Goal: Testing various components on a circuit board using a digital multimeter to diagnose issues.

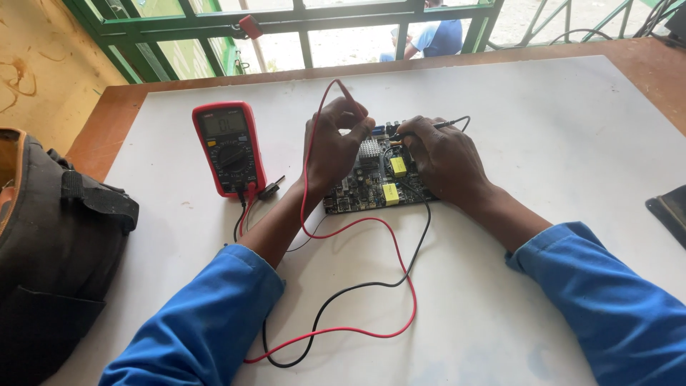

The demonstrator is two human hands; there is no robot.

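A dark circuit board (377,187) with yellow blocks and a small metal heat sink lies on the white tabletop (500,300). My left hand (332,146) pinches a red test probe (351,96) whose tip points down at the board's far edge. My right hand (443,157) rests on the board's right side and holds a black test probe (441,125) against its far part. Red and black leads (386,286) loop across the table back to a red multimeter (229,146) lying left of the board, its display lit.
A black and brown bag (50,243) sits at the table's left edge. A dark object (670,211) pokes in at the right edge. Beyond the table are green window bars (300,21); a person in blue (432,36) sits outside.
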